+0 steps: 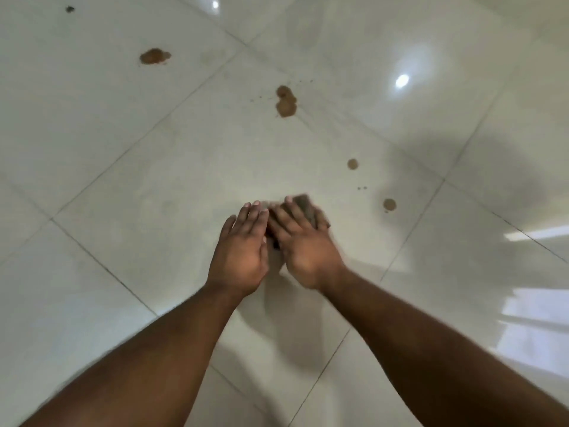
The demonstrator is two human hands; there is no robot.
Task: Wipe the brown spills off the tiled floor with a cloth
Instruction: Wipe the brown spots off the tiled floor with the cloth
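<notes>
Both my hands lie flat, side by side, on the glossy white tiled floor [154, 186]. My right hand [303, 241] presses on a small grey-brown cloth [306, 204], which shows past its fingertips and is blurred. My left hand [244, 245] rests beside it, fingers together, and whether it touches the cloth is hidden. Brown spills lie ahead: a double blot [285, 101], a wide one at the far left [154, 56], and two small round spots to the right [353, 163] [389, 204]. Tiny brown specks [362, 188] sit between those two.
A small dark spot [70, 9] marks the floor at the far upper left. Thin grout lines [144, 134] cross the tiles diagonally. Bright light glare [401, 80] and a window reflection [535, 315] lie on the right. My shadow falls to the right.
</notes>
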